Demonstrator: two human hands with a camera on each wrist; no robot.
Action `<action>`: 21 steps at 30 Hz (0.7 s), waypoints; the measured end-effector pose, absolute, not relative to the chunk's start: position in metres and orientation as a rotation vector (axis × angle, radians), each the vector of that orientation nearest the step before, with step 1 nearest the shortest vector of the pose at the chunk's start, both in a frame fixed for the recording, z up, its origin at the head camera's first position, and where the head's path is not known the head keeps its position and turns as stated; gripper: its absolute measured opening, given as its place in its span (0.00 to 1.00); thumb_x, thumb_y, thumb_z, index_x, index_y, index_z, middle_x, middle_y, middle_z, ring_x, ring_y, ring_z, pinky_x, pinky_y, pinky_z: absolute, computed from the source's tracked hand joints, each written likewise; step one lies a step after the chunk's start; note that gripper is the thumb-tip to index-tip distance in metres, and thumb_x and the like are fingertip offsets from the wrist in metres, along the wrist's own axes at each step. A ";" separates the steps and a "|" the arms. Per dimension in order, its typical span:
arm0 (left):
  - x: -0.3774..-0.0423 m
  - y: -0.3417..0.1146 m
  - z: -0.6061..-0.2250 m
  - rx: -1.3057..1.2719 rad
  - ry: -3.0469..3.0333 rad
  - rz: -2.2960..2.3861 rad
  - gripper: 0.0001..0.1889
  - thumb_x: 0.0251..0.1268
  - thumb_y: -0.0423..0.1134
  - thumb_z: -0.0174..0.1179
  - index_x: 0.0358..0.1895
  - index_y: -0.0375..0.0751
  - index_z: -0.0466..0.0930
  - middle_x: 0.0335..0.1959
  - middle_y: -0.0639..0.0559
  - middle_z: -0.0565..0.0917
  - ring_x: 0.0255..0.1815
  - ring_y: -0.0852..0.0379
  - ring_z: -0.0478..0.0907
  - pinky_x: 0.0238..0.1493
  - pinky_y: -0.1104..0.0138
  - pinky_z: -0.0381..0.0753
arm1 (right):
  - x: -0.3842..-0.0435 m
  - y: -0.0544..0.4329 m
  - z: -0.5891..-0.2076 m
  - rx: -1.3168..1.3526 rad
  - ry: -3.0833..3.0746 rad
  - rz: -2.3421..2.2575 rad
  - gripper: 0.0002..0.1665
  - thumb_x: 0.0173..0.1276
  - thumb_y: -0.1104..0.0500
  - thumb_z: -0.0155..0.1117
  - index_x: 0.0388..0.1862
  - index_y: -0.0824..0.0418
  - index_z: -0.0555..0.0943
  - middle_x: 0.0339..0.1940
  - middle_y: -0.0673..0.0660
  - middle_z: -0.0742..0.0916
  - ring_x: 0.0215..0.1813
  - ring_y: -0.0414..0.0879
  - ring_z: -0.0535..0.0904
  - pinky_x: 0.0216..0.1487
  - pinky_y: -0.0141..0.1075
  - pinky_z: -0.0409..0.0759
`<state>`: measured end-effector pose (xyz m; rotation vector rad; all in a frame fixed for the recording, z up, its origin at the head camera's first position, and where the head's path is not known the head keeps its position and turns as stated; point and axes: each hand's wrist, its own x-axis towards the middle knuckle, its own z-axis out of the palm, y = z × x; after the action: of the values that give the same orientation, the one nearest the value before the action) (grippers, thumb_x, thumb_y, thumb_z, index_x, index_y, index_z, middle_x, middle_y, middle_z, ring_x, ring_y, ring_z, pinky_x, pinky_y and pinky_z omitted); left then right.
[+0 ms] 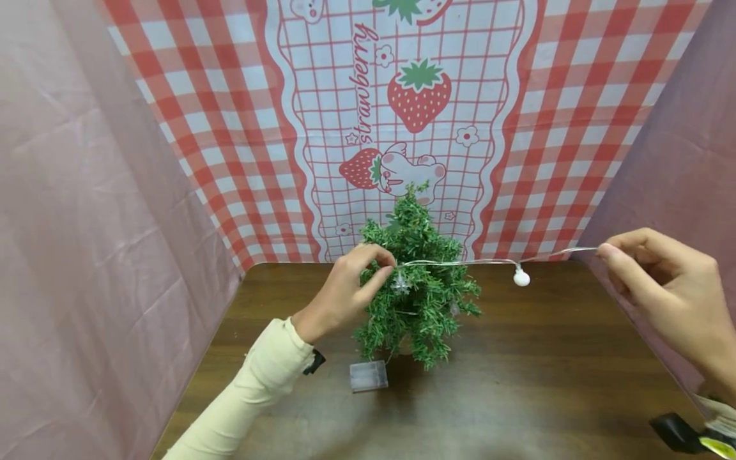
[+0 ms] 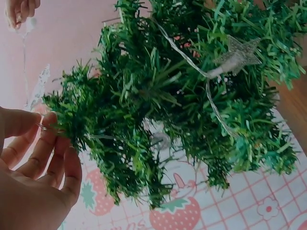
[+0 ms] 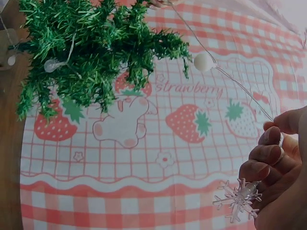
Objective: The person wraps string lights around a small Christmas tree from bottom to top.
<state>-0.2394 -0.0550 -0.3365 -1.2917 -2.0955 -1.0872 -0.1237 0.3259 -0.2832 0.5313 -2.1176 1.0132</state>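
A small green artificial Christmas tree (image 1: pixel 420 281) stands on the table. A thin clear string of fairy lights (image 1: pixel 460 262) runs across the front of its upper part. My left hand (image 1: pixel 353 284) pinches the string between thumb and forefinger, close against the branches. Off to the right, my right hand (image 1: pixel 673 287) pinches it too, and the stretch between is nearly taut. A white ball light (image 1: pixel 521 276) hangs from that stretch. By my right fingers dangles a clear snowflake light (image 3: pixel 237 200). More of the string lies on the branches, with a clear star light (image 2: pixel 237 55).
A clear plastic battery box (image 1: pixel 369 375) lies on the brown wooden table (image 1: pixel 517 396) in front of the tree. Behind it hangs a red-and-white checked strawberry cloth (image 1: pixel 477 83). Pink cloth (image 1: pixel 86 223) covers both sides.
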 end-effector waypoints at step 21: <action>-0.231 -0.024 -0.341 -1.278 -2.147 -0.894 0.09 0.69 0.30 0.60 0.50 0.39 0.79 0.39 0.54 0.83 0.43 0.59 0.76 0.47 0.64 0.74 | -0.127 0.366 -0.312 0.353 -2.083 1.228 0.05 0.69 0.78 0.55 0.37 0.80 0.79 0.15 0.51 0.76 0.17 0.39 0.68 0.17 0.30 0.66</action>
<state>-0.2306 -0.0243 -0.3413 -1.2775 -2.1469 -0.8942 -0.1267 0.3662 -0.3115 0.3527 -2.0828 1.2285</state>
